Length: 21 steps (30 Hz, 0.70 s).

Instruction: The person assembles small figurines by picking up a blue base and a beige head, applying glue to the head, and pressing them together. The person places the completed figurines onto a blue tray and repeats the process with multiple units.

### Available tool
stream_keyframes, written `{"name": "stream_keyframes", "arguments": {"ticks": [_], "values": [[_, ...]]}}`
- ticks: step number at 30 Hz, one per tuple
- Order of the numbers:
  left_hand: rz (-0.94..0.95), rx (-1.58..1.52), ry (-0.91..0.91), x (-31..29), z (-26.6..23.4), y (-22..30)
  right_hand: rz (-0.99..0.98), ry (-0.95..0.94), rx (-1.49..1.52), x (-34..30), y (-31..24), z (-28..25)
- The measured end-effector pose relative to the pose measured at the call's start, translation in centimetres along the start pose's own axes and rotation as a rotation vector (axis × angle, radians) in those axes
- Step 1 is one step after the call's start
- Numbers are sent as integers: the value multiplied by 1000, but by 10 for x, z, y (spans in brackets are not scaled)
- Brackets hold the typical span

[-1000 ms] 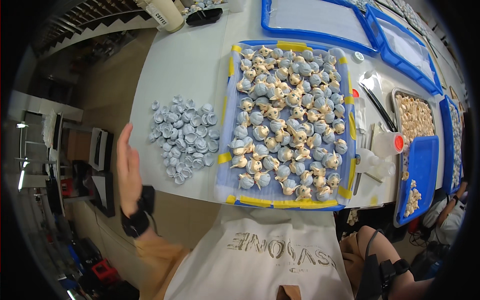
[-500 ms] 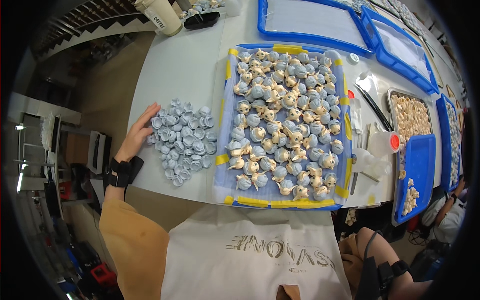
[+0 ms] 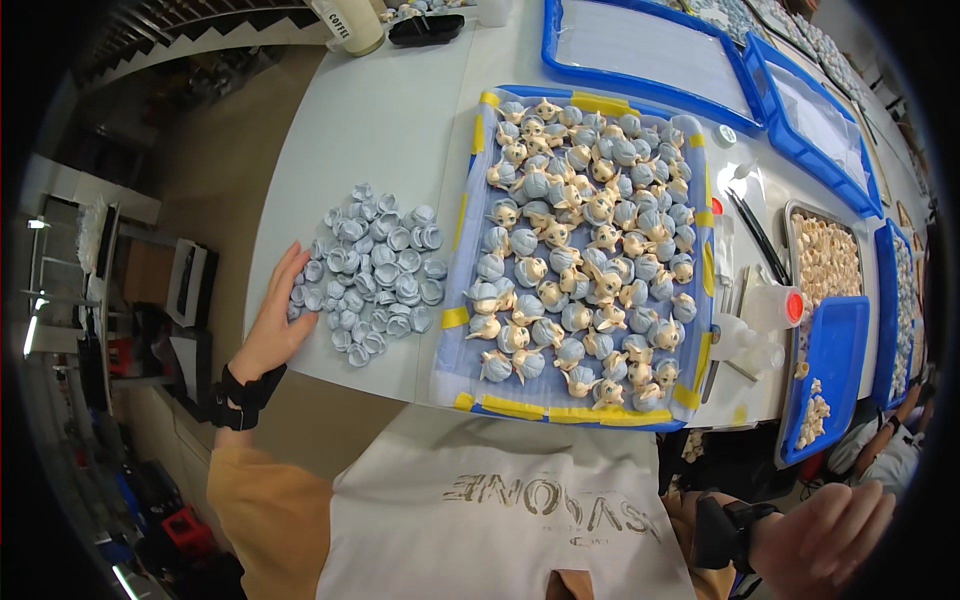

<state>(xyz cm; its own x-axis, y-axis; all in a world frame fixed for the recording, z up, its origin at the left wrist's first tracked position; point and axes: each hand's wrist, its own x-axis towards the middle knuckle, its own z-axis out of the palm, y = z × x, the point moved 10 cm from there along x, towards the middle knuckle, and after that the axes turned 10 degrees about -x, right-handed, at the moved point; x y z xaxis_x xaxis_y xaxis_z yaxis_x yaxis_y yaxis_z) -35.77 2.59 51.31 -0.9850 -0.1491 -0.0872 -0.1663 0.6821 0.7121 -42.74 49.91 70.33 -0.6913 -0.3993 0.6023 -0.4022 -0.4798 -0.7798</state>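
A loose pile of small grey-blue hollow cup-shaped pieces (image 3: 385, 265) lies on the white table to my left. My left hand (image 3: 272, 325) rests against the pile's left edge, open, with its fingers stretched out together and touching the outer pieces. At the lower right, off the table's front edge, is my right hand (image 3: 825, 535). It is smeared by motion; its fingers look bent, and I cannot make out anything in them. Between the hands stands a blue tray (image 3: 560, 420) edged with yellow tape, filled with small doll heads (image 3: 570, 255) with grey-blue hair and pointed ears.
Right of the tray are black pen-like tools (image 3: 758, 235), a clear bottle with a red cap (image 3: 775, 306), a metal tray of beige pieces (image 3: 825, 255) and a smaller blue tray (image 3: 845, 340). Blue bins (image 3: 650, 45) and a cup (image 3: 350, 25) stand farther back. Another person's arm (image 3: 880, 450) shows at right.
My right hand has come up into view at the lower right. My left hand has slid nearer along the pile's edge, its fingers closer together. The whole view has shifted slightly.
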Motion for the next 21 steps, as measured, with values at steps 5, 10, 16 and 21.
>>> {"name": "stream_keyframes", "arguments": {"ticks": [5, 10, 16, 21], "values": [[-7, 89, 59, -5, 7, 4, -158, 509, 33, -23, 20, -17], [14, 241, 197, -17, 7, 3, -83, 458, 43, -22, 44, -13], [73, 273, 433, -25, 6, 5, 16, 407, -80, -28, 60, -10], [81, 247, 599, -35, -4, 1, 78, 346, -107, -31, 70, -7]]}}
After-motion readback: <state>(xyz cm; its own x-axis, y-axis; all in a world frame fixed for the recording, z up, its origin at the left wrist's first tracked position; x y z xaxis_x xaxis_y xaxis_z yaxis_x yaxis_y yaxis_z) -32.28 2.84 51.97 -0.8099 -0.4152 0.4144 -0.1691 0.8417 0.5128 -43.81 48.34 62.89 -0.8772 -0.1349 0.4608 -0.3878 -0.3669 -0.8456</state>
